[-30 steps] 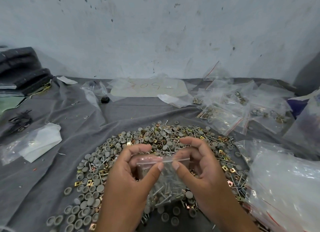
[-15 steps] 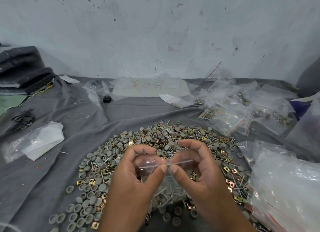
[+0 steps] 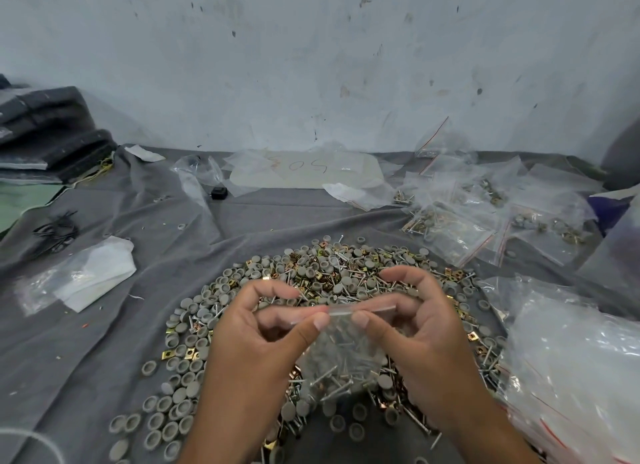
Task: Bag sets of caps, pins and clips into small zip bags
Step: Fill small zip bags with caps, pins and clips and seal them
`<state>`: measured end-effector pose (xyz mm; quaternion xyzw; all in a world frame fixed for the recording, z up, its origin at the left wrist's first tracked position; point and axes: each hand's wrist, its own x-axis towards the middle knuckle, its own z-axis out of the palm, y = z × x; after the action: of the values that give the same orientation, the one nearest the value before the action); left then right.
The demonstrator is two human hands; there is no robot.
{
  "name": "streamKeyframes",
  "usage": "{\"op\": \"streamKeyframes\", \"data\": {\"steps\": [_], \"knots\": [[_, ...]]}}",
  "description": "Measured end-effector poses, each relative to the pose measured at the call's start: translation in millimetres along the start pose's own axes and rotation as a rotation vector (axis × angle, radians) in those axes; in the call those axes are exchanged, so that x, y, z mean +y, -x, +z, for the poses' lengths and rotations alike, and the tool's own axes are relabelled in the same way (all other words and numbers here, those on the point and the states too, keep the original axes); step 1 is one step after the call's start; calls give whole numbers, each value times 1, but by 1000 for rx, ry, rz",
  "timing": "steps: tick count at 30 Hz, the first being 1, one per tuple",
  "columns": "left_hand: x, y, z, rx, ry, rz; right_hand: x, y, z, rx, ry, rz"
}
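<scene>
A small clear zip bag [image 3: 341, 351] hangs between my hands above the parts pile, with metal pins and other parts showing through its lower half. My left hand [image 3: 256, 339] pinches the left end of its zip strip between thumb and fingers. My right hand [image 3: 415, 328] pinches the strip just right of the left thumb. Below and around them a wide pile [image 3: 311, 273] of grey round caps, silver pins and brass square clips lies on the grey cloth [image 3: 104, 342].
Filled zip bags [image 3: 460, 228] lie at the back right. A large clear bag of empty zip bags [image 3: 575, 370] sits at the right. A folded plastic bag [image 3: 86, 276] and black ties [image 3: 55, 229] lie at the left. Dark folded stacks [image 3: 48, 131] sit far left by the wall.
Both hands have stayed on the zip strip; the right thumb and fingers have shifted slightly along it. The bag hangs in the same place.
</scene>
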<state>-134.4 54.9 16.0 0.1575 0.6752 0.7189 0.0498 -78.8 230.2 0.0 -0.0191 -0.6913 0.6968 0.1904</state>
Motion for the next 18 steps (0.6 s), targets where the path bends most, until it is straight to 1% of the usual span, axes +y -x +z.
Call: {"op": "streamKeyframes", "data": {"steps": [11, 16, 18], "knots": [[3, -2, 3, -4, 74, -22, -7, -6, -8, 38, -23, 19], [6, -4, 2, -70, 19, 18, -9, -7, -9, 64, -52, 38], [5, -5, 0, -65, -2, 34, -12, -7, -10, 58, -48, 35]]}}
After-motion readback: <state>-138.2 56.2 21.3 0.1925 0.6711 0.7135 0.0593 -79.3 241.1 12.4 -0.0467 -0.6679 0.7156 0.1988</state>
